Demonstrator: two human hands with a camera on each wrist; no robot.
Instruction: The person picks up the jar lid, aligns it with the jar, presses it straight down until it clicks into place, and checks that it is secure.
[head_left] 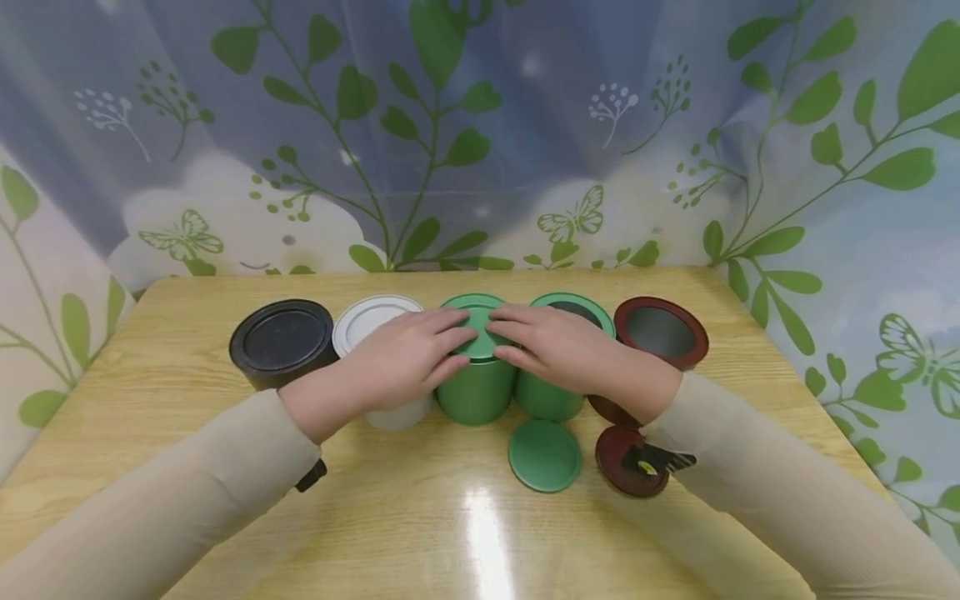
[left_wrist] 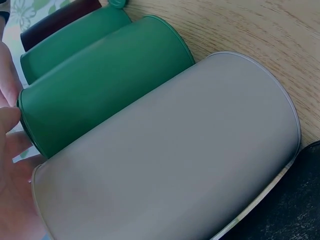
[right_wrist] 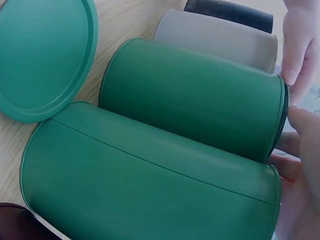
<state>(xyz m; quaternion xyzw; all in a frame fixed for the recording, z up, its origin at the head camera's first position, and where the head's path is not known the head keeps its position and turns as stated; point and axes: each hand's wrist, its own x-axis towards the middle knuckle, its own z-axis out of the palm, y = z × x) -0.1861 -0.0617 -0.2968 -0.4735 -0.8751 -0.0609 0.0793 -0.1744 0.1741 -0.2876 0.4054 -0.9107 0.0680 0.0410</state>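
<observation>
A green canister (head_left: 476, 396) stands upright in the middle of the row with a green lid (head_left: 478, 321) on top. My left hand (head_left: 408, 352) rests its extended fingers on the lid from the left. From the right, my right hand (head_left: 562, 348) lays its fingers on the same lid, reaching over a second green canister (head_left: 546, 402) whose top is uncovered. In both wrist views the fingertips touch the lidded canister's top edge. Near the uncovered one, a loose green lid (head_left: 545, 456) lies on the table.
Left of the middle stand a white canister (head_left: 372, 314) and a black canister (head_left: 281, 337), both lidded. At the right end is an uncovered dark red canister (head_left: 699, 337). A dark red lid (head_left: 622, 471) lies before it, partly behind my right wrist. A patterned curtain (head_left: 525, 167) hangs behind the wooden table (head_left: 390, 517).
</observation>
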